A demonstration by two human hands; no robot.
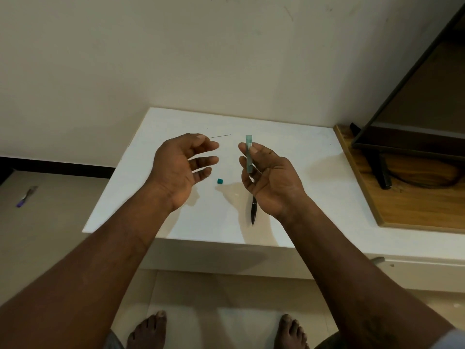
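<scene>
My left hand (pixel 182 163) pinches a thin dark pencil lead (pixel 221 136) between thumb and forefinger; the lead points right and the other fingers are spread loosely. My right hand (pixel 266 177) holds a slim translucent green lead case (pixel 249 153) upright between thumb and fingers. Both hands hover above a white table (pixel 302 197). A small green cap (pixel 220 181) lies on the table between the hands. A black mechanical pencil (pixel 253 210) lies on the table below my right hand, its upper part hidden by the hand.
A wooden board (pixel 415 210) carrying a dark monitor stand (pixel 382 170) adjoins the table on the right. A purple-tipped pen (pixel 26 197) lies on the floor at left. My bare feet (pixel 148 331) stand before the table's front edge.
</scene>
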